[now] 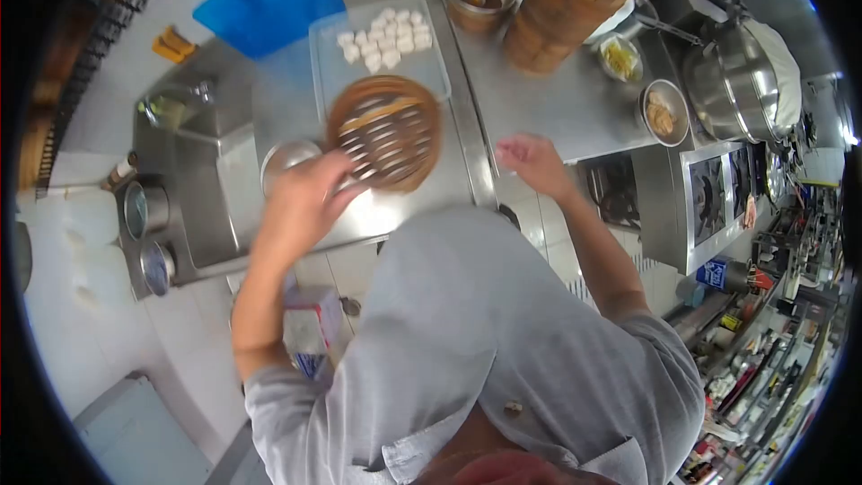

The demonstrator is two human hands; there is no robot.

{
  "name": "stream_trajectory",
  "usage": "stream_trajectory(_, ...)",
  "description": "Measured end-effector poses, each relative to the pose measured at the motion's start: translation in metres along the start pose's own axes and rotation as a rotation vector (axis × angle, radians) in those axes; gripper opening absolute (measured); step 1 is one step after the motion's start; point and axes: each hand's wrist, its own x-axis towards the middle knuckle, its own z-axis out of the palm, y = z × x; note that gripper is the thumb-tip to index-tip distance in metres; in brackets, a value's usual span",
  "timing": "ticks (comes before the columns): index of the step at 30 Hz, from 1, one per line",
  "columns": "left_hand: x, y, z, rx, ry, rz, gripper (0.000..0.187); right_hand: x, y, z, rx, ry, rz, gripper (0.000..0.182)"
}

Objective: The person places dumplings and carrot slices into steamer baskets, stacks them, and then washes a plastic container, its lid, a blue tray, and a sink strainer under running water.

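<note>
My left hand grips the rim of a round bamboo steamer basket with a slatted base. The basket is tilted and slightly blurred over the steel counter; I see no food in it. Just beyond it, a clear plastic tray holds several small white dough pieces. My right hand hovers near the counter's front edge, its fingers curled in and nothing visible in them. Beside my left hand sits a round metal bowl, partly hidden.
Stacked bamboo steamers rise at the back right, beside a pot with a spoon. Small bowls of yellow-green food and brownish food stand nearby. A sink is at left, a blue bin behind, a stove right.
</note>
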Motion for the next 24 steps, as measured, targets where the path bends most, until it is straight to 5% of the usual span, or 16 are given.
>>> stream_trajectory(6, 0.026, -0.067, 0.213, 0.061, -0.167, -0.149, 0.026, 0.021, 0.005, 0.009, -0.003, 0.142, -0.175, 0.019)
stream_trajectory(11, 0.009, -0.081, 0.215, 0.079, -0.193, -0.264, 0.025, 0.027, 0.001, 0.020, 0.049, -0.008, -0.095, 0.013)
stream_trajectory(13, 0.013, -0.074, 0.205, 0.123, -0.262, -0.317, 0.025, 0.017, -0.029, -0.007, -0.190, -0.051, -0.300, 0.008)
stream_trajectory(15, 0.028, -0.065, 0.195, 0.087, -0.203, -0.405, 0.020, 0.005, -0.078, -0.054, -0.086, -0.040, -0.382, 0.006)
stream_trajectory(20, 0.053, -0.033, 0.174, -0.391, 0.119, -0.304, 0.021, 0.016, -0.265, -0.218, -0.380, 0.483, -0.912, 0.011)
stream_trajectory(21, 0.051, -0.022, 0.167, -0.483, 0.116, -0.343, 0.022, 0.026, -0.305, -0.241, -0.234, 0.557, -0.942, 0.013)
stream_trajectory(24, 0.034, -0.012, 0.152, -0.622, 0.176, -0.343, 0.021, 0.093, -0.410, -0.323, -0.640, 0.950, -1.026, 0.030)
